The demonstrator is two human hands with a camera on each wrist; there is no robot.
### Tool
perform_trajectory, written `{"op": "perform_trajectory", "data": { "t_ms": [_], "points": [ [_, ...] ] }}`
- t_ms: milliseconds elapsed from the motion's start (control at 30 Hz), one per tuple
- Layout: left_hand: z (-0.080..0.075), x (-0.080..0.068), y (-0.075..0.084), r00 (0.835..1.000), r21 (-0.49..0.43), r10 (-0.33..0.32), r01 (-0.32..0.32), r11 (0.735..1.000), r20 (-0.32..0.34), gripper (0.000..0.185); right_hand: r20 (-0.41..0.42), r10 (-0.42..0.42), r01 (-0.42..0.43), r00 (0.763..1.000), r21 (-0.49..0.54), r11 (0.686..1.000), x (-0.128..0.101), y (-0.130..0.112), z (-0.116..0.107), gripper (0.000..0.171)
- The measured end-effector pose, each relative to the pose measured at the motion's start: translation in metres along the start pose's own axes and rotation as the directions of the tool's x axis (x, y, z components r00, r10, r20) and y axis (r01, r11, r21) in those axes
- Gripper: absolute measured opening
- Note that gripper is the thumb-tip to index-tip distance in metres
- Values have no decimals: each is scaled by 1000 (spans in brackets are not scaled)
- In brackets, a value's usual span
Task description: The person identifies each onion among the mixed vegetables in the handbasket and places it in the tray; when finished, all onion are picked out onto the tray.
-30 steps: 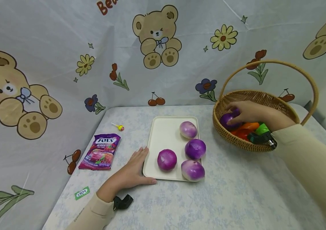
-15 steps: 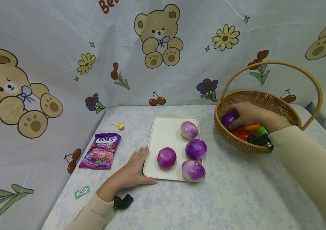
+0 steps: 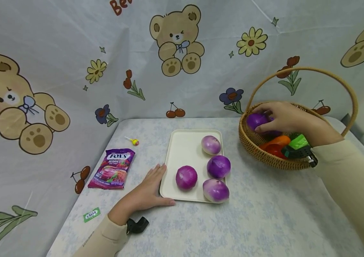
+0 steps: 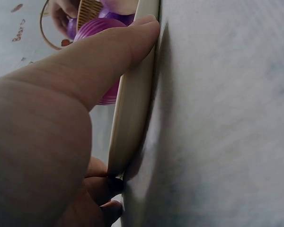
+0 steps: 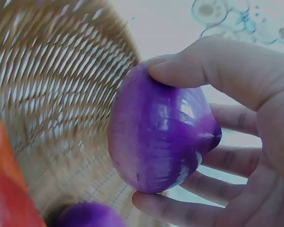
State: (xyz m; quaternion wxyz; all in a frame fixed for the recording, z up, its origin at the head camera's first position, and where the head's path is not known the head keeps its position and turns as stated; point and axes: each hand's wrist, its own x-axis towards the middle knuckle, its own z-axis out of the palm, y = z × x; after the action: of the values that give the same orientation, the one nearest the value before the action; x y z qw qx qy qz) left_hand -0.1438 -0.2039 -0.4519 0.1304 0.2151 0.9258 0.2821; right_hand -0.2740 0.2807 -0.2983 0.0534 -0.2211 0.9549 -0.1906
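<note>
In the head view my right hand [image 3: 284,119] is above the wicker basket [image 3: 249,148] at the right. It grips a shiny purple onion [image 5: 161,127] between thumb and fingers. Another purple vegetable [image 5: 92,215] lies lower in the basket, mostly hidden. My left hand [image 3: 148,191] rests at the near left corner of the cream tray [image 3: 185,146], fingers straight along its side and thumb along the front edge. On the tray are a red onion [image 3: 186,177], a dark purple onion [image 3: 218,166] and pale purple-and-white ones [image 3: 215,191], several in all.
The basket also contains an orange carrot-like piece [image 3: 278,141], something red [image 3: 275,150] and a green vegetable [image 3: 298,142]. Its tall handle [image 3: 303,68] arches over my right hand. Left of the tray lie a candy bag [image 3: 112,169], a lollipop [image 3: 133,141] and a small green wrapper [image 3: 91,215].
My right hand has risen from inside the basket with the purple onion, uncovering more of the vegetables beneath. My left hand and the tray stay where they were.
</note>
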Motion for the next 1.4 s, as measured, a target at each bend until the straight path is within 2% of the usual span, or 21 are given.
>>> {"op": "perform_trajectory", "data": {
  "t_ms": [167, 433, 667, 900, 1133, 1400],
  "points": [
    [0, -1, -1, 1000, -1, -2, 2, 1000, -1, 137, -21, -27, 27, 999, 39, 999, -2, -26, -6, 70],
    [0, -2, -2, 1000, -5, -5, 5, 1000, 1, 137, -75, -149, 156, 986, 93, 983, 3, -66, 4, 63],
    [0, 0, -2, 1000, 13, -3, 3, 1000, -1, 137, -39, -256, 259, 966, 179, 949, 24, -96, 35, 60],
    [-1, 0, -2, 1000, 10, 8, -8, 1000, 3, 137, -1, -395, 392, 918, 142, 909, 53, -128, 75, 59],
    [0, 2, -2, 1000, 6, 9, -9, 1000, 4, 136, 83, -419, 410, 904, 109, 906, 76, -148, 115, 59],
    [-1, -1, -1, 1000, 23, -1, 1, 1000, 5, 137, 168, -385, 377, 907, 83, 923, 83, -155, 138, 60]
  ]
}}
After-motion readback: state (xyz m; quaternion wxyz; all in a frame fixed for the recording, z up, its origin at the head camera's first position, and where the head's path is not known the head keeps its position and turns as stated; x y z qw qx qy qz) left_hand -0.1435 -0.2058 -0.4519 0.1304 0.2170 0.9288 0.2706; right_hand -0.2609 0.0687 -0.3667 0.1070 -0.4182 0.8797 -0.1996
